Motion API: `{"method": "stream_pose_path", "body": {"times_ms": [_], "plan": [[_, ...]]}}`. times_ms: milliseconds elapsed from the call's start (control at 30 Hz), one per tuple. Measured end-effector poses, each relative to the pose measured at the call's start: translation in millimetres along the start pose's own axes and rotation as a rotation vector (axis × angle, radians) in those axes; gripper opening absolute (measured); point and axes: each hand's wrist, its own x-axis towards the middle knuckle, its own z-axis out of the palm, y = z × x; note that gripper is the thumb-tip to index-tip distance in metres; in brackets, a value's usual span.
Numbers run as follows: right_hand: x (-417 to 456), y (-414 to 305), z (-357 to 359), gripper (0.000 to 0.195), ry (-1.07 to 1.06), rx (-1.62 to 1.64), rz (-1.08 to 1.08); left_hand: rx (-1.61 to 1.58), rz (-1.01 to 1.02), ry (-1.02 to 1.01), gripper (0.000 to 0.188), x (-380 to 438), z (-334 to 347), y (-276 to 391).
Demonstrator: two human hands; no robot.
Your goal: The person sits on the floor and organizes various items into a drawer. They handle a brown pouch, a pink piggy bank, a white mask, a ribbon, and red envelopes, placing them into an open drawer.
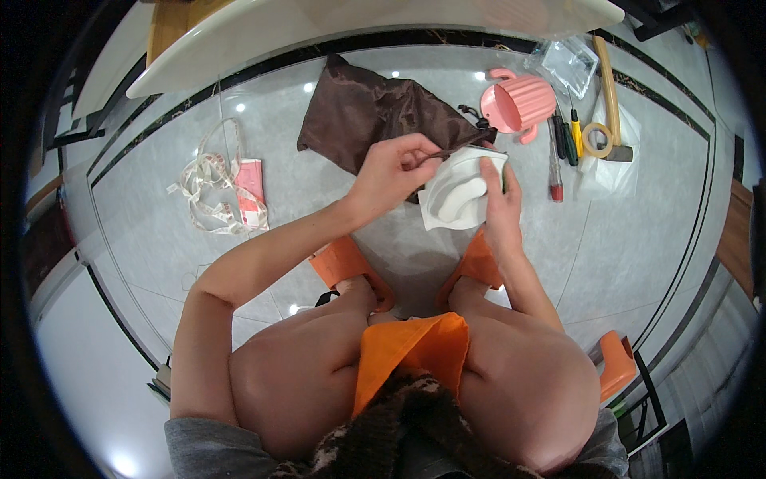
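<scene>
My left hand [401,170] pinches the open edge of a dark brown drawstring bag [371,111] that lies on the grey tiled floor. My right hand [501,191] holds a white moulded item [461,194] with curved raised shapes, its upper edge right against the bag's mouth. Part of the bag's edge runs behind the white item, and the fingertips behind it are partly hidden. The bag's black cord and toggle [477,117] lie just above my right hand, beside a pink ribbed cactus-shaped container [520,105] on its side.
Right: a hammer [609,90], a roll of tape [597,140], a yellow-handled tool [576,133], a screwdriver with a red end [556,179] and clear plastic packaging [568,63]. Left: a tangled tape measure [206,179] and a pink-and-white packet [250,185]. A white table edge [359,15] spans the top.
</scene>
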Motion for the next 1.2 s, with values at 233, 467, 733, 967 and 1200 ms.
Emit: {"method": "stream_pose_path", "body": {"times_ms": [233,467,733,967,1200], "plan": [[2,15,6,0.021,-0.061,0.068,0.116,0.249,0.283,-0.059,0.021,-6,16,19],[23,4,1,0.034,-0.014,0.446,0.342,0.600,0.290,0.064,0.019,-16,-16,3],[29,0,20,0.038,0.012,0.587,0.270,0.226,0.092,0.062,0.014,-30,-12,-9],[14,14,38,0.030,-0.012,0.397,-0.055,0.095,0.200,-0.015,0.015,-15,7,21],[10,31,29,0.019,-0.118,-0.018,-0.150,0.148,0.267,-0.076,0.013,10,11,42]]}}
